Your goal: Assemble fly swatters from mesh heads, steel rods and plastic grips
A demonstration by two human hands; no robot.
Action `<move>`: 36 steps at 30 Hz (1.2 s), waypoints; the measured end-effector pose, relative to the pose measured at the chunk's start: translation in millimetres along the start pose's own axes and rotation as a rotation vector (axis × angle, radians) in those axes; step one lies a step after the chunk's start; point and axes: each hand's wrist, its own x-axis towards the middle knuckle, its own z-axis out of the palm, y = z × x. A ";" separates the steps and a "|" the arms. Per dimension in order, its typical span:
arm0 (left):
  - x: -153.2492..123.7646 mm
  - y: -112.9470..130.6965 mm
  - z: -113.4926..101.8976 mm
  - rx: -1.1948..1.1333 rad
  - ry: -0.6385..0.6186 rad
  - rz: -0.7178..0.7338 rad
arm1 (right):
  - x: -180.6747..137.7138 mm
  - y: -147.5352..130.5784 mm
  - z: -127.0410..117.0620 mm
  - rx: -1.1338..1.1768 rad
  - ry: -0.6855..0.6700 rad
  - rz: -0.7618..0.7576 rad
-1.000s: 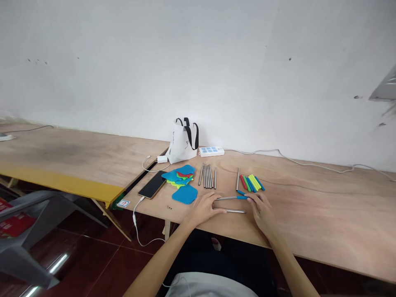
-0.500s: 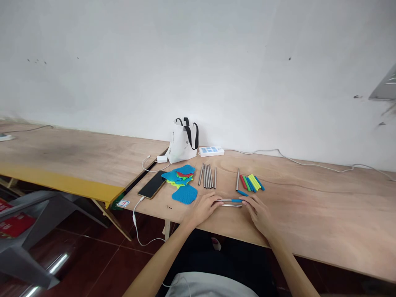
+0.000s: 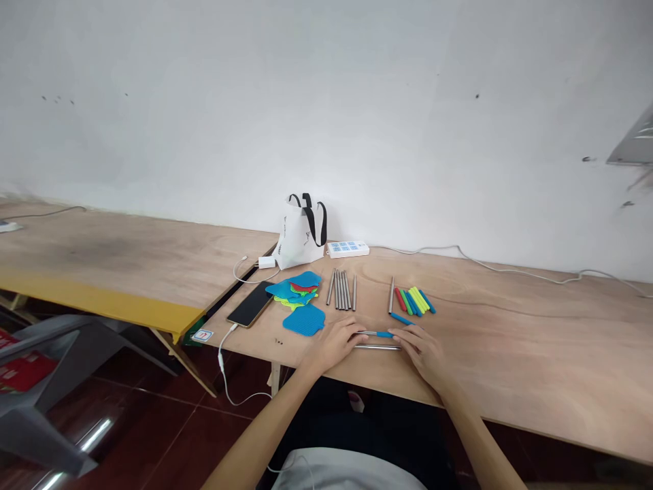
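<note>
My left hand point(image 3: 334, 344) and my right hand point(image 3: 423, 350) rest near the front edge of the plywood table point(image 3: 510, 354). Between them lie two metal straws side by side. The far one point(image 3: 375, 333) carries a blue silicone tip; the near one point(image 3: 377, 347) is bare. Each hand's fingers are closed on one end of the pair, left on the left end, right on the right. A loose blue tip point(image 3: 401, 318) lies just beyond my right hand.
Farther back lie a row of several metal straws point(image 3: 343, 290), a single straw point(image 3: 392, 295) and several coloured silicone tips point(image 3: 415, 301). To the left are blue mesh pads point(image 3: 305, 320), a phone point(image 3: 251, 304) on a cable, a white bag point(image 3: 300, 231) and a power strip point(image 3: 348, 249).
My hands have drawn the two straws together, from apart to side by side, and both hands have closed in on their ends. My right hand moved slightly nearer to me.
</note>
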 end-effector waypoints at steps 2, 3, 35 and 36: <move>-0.6 1.7 -0.7 0.007 -0.012 -0.016 | 0.1 -0.9 0.2 -0.007 -0.007 0.002; -1.1 2.8 -1.4 0.007 -0.020 -0.020 | 0.1 -1.3 0.3 -0.009 -0.009 0.006; -0.4 -1.7 1.3 0.062 0.032 0.045 | -8.7 27.2 -0.4 -0.409 0.235 0.329; -0.5 -1.5 1.2 0.059 0.033 0.050 | -7.6 27.7 -1.4 -0.382 0.244 0.342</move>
